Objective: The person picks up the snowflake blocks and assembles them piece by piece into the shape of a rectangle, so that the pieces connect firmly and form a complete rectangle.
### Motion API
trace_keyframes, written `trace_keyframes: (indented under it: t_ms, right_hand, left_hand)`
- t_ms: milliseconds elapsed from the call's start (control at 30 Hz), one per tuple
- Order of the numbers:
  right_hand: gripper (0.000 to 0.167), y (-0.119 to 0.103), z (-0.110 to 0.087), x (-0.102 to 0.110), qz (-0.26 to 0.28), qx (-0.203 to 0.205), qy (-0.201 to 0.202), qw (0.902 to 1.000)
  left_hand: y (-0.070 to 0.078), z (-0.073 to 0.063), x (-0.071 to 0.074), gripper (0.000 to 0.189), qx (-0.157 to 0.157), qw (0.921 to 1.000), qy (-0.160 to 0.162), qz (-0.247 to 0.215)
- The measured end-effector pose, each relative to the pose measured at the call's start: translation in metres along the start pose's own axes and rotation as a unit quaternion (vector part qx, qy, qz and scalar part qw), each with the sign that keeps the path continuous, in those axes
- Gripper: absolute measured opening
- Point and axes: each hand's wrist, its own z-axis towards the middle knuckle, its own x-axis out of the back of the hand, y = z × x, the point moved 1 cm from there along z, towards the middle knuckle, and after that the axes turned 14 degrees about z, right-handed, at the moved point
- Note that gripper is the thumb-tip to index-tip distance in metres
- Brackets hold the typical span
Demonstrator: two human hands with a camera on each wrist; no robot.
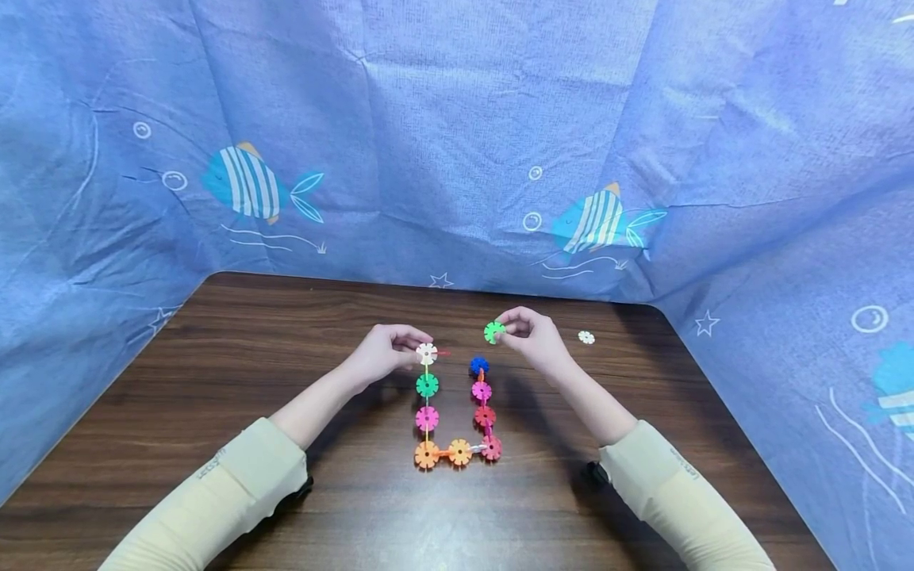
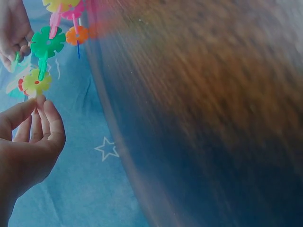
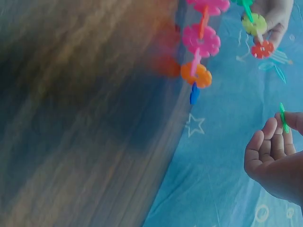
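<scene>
A U-shaped chain of interlocking snowflake discs stands over the table, orange discs (image 1: 427,454) at its near side. At the far end of its left side, my left hand (image 1: 382,355) pinches a pale yellow disc (image 1: 426,354) by its edge. A red disc (image 3: 262,49) is joined to that one, seen edge-on in the head view. The right side of the chain ends in a blue disc (image 1: 479,365). Beyond it, my right hand (image 1: 531,339) holds a loose green disc (image 1: 493,332) between thumb and fingers, apart from the chain.
One white disc (image 1: 586,337) lies on the dark wooden table (image 1: 343,507) to the right of my right hand. A blue cloth (image 1: 457,159) printed with fish hangs behind the table and along its sides.
</scene>
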Motion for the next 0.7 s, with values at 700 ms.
trace_keyframes:
  t_ms: [700]
  right_hand:
    - [0.024,0.022,0.002,-0.036,0.018,-0.013,-0.049,0.9986]
  left_hand:
    - [0.0,-0.001,-0.001,0.029,-0.03,0.9995,0.001,-0.003]
